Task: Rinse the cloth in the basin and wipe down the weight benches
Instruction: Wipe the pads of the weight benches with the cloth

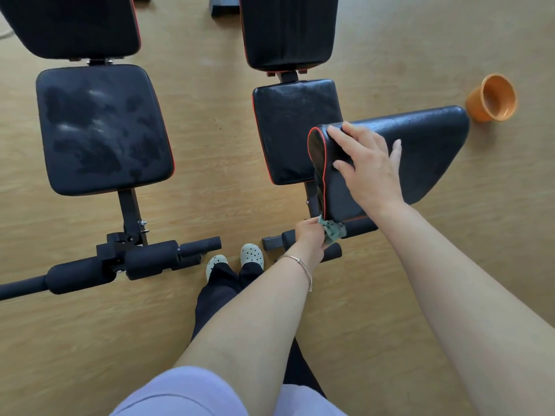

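WHILE WIPING: SURROUNDINGS

While the left hand [312, 232] grips the cloth [332, 231] at the lower end of the tilted pad [420, 151], the right hand [366, 165] lies flat on it, fingers spread. This pad overlaps the right bench seat [295, 130]. The orange basin [492, 97] sits on the floor nearby, inner wall visible.

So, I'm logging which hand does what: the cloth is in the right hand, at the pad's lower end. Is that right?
Not quite. The head view shows the cloth in the left hand, at the pad's lower end. The right hand rests on top of the pad.
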